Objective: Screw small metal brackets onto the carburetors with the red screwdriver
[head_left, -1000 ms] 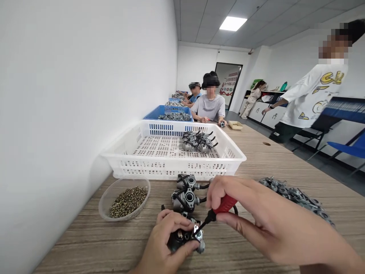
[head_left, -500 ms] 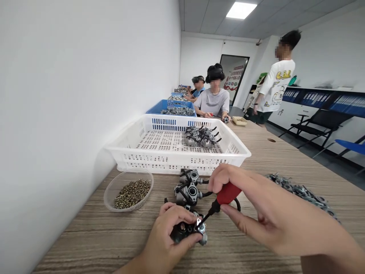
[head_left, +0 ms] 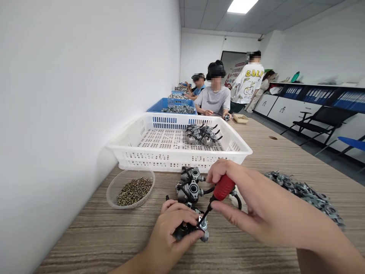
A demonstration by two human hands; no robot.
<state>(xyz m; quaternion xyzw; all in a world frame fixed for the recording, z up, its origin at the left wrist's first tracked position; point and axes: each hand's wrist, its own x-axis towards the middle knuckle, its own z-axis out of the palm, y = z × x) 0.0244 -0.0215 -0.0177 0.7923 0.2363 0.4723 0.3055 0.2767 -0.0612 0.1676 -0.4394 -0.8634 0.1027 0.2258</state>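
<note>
My left hand (head_left: 173, 228) is wrapped round a small metal carburetor (head_left: 204, 234) with black parts, pressing it to the wooden table; my fingers cover much of it. In my right hand (head_left: 245, 201) is a screwdriver with a red handle (head_left: 224, 187), closed between thumb and fingers. Its black shaft slants down to the left, and the tip meets the bright metal end of the carburetor; the exact contact point is too small to make out. Just beyond my left hand stand two more carburetors (head_left: 189, 189) with black hoses.
A clear round bowl (head_left: 110, 196) of small brass-coloured screws (head_left: 134, 192) sits left. Behind is a white perforated crate (head_left: 171, 158) with several carburetors (head_left: 203, 135). Loose metal parts (head_left: 306, 198) are heaped right. Co-workers sit beyond, near a blue crate (head_left: 156, 104); another person (head_left: 246, 83) stands farther back.
The red handle has turned in my right hand and stands slightly more upright. My left hand keeps its hold on the carburetor. The standing person has moved left and farther away.
</note>
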